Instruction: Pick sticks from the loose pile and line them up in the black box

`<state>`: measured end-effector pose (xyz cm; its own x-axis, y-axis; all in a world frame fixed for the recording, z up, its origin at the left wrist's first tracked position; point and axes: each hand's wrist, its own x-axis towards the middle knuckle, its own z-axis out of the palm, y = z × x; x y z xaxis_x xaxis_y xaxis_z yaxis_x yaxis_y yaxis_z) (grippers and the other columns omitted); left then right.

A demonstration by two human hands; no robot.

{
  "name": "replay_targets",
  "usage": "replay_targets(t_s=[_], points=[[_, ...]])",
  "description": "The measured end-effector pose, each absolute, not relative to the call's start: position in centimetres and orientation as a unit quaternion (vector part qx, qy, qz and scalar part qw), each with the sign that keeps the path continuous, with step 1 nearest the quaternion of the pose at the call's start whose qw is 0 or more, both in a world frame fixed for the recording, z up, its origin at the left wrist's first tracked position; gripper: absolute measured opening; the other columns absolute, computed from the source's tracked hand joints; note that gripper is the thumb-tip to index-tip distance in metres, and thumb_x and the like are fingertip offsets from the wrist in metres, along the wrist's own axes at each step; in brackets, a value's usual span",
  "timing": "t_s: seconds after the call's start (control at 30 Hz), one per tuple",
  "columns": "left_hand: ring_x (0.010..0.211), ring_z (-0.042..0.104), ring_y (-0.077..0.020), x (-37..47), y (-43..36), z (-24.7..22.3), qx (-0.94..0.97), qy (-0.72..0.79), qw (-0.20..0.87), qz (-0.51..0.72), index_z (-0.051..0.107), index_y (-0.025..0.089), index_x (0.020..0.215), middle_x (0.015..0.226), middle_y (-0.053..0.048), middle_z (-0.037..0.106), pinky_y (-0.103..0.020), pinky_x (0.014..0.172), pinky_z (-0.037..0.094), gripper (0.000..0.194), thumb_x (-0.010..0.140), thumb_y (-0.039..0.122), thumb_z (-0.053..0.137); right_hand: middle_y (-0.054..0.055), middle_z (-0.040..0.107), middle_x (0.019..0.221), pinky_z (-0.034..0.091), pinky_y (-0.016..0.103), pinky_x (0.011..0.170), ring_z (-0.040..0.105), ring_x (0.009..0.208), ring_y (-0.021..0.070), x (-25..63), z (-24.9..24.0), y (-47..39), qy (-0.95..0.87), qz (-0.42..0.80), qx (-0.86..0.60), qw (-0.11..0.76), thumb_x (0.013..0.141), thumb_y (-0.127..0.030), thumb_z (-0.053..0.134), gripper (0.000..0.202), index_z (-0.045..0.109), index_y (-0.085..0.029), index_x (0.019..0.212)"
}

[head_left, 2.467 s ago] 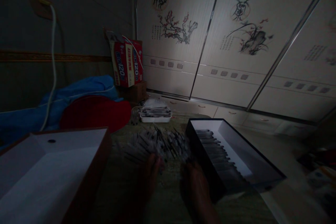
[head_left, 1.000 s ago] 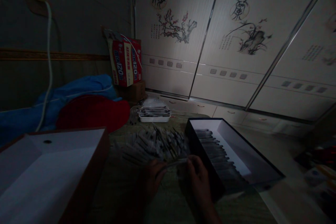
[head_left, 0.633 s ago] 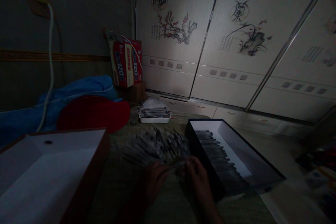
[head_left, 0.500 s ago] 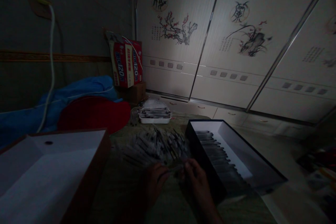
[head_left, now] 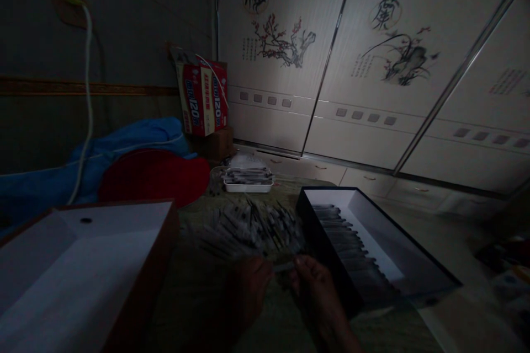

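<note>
Between my two hands a slim, pale pen-like stick [head_left: 284,267] is stretched sideways, perhaps in a clear sleeve; the dimness hides its exact kind. My left hand [head_left: 249,287] pinches its left end, and the fingers of my right hand [head_left: 313,281] are closed on the right end. Just beyond them lies a loose heap of similar thin dark sticks [head_left: 252,229], many in clear wrapping. Right of my right hand stands a dark-edged box [head_left: 397,231] with a white inside. A row of wrapped sticks [head_left: 343,242] lies side by side along its left part.
At the left stands a brown-sided box [head_left: 143,281] with a white inside. A white tray [head_left: 248,187] of wrapped sticks sits behind the heap. Farther back are a red round cloth [head_left: 155,176], blue fabric [head_left: 157,131], a red carton [head_left: 202,99] and a white cable [head_left: 88,99].
The stick between my hands now shows more plainly as a pale strip. Both hands stay close together over the near side of the heap; the whole view has shifted slightly.
</note>
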<state>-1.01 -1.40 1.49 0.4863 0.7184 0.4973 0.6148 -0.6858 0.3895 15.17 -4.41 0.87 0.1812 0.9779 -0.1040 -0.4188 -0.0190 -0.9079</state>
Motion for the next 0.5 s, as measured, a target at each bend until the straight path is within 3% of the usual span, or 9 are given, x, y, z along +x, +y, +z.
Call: replay_targets(t_s=[0.07, 0.17, 0.27, 0.37, 0.5], points=[[0.068, 0.059, -0.018, -0.8, -1.6, 1.5, 0.855, 0.404, 0.1, 0.31, 0.064, 0.022, 0.078, 0.073, -0.005, 0.064, -0.027, 0.059, 0.041, 0.021, 0.085, 0.02, 0.044, -0.005, 0.049, 0.049, 0.029, 0.017, 0.043, 0.04, 0.042, 0.0057, 14.9, 1.3, -4.5, -0.294, 0.556, -0.444, 0.638, 0.065, -0.049, 0.073, 0.038, 0.055, -0.015, 0.062], [0.073, 0.06, -0.0177, -0.3, -1.7, 1.4, 0.807, 0.425, 0.231, 0.339, 0.065, 0.022, 0.081, 0.078, -0.004, 0.066, -0.026, 0.064, 0.043, 0.022, 0.086, 0.026, 0.044, -0.004, 0.051, 0.052, 0.033, 0.018, 0.044, 0.044, 0.045, 0.0075, 14.9, 2.0, -4.7, -0.315, 0.515, -0.466, 0.646, 0.069, -0.052, 0.068, 0.037, 0.059, -0.016, 0.068], [0.076, 0.06, -0.0177, 0.0, -1.5, 1.0, 0.729, 0.433, 0.379, 0.371, 0.065, 0.02, 0.076, 0.076, -0.003, 0.066, -0.026, 0.069, 0.043, 0.03, 0.086, 0.037, 0.043, 0.003, 0.064, 0.081, 0.045, 0.023, 0.06, 0.058, 0.071, 0.0149, 15.2, 2.5, -4.9, -0.359, 0.461, -0.502, 0.638, 0.075, -0.055, 0.06, 0.04, 0.066, -0.02, 0.094], [0.058, 0.052, -0.014, 0.0, -1.4, 1.0, 0.666, 0.439, 0.493, 0.346, 0.065, 0.017, 0.071, 0.057, 0.002, 0.054, -0.023, 0.055, 0.039, 0.042, 0.083, 0.05, 0.042, 0.006, 0.064, 0.102, 0.047, 0.029, 0.072, 0.059, 0.088, 0.0192, 15.5, 2.5, -4.9, -0.364, 0.465, -0.493, 0.639, 0.078, -0.055, 0.056, 0.045, 0.061, -0.024, 0.11], [0.038, 0.031, -0.0077, -0.2, -1.7, 1.6, 0.6, 0.405, 0.628, 0.286, 0.063, 0.015, 0.069, 0.044, 0.008, 0.036, -0.021, 0.039, 0.022, 0.053, 0.074, 0.064, 0.045, 0.006, 0.066, 0.095, 0.047, 0.031, 0.073, 0.061, 0.088, 0.0206, 15.3, 2.2, -4.7, -0.345, 0.532, -0.411, 0.655, 0.077, -0.047, 0.062, 0.038, 0.062, -0.023, 0.107]])
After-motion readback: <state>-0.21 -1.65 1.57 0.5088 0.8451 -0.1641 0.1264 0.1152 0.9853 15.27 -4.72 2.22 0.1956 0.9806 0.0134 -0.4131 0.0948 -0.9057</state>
